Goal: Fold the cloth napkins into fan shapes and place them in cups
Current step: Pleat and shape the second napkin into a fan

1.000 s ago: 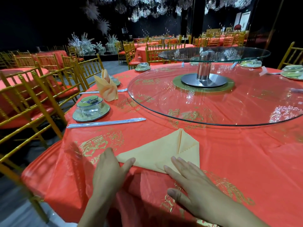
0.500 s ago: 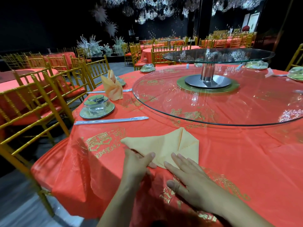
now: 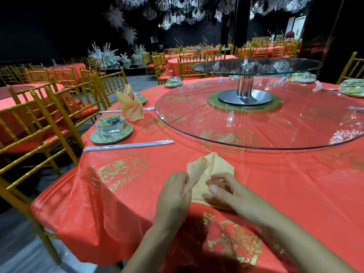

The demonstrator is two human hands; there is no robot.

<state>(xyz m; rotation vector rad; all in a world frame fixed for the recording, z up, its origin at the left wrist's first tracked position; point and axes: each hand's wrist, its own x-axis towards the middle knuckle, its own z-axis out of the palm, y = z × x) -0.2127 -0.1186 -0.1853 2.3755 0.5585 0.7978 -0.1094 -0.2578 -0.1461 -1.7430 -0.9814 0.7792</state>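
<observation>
Both hands are on the yellow napkin [image 3: 216, 168] lying between them on the table [image 3: 275, 194]: left hand [image 3: 174, 196] pinches the raised flap, right hand [image 3: 226, 192] curls onto the cloth just beside it. Probably best to crease tight against the right hand's hold.

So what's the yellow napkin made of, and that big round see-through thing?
The napkin looks like soft matte cloth: it holds creases and has a zigzag edge. The turntable looks like clear polished glass: lights glint on it and the tablecloth shows through.
</observation>
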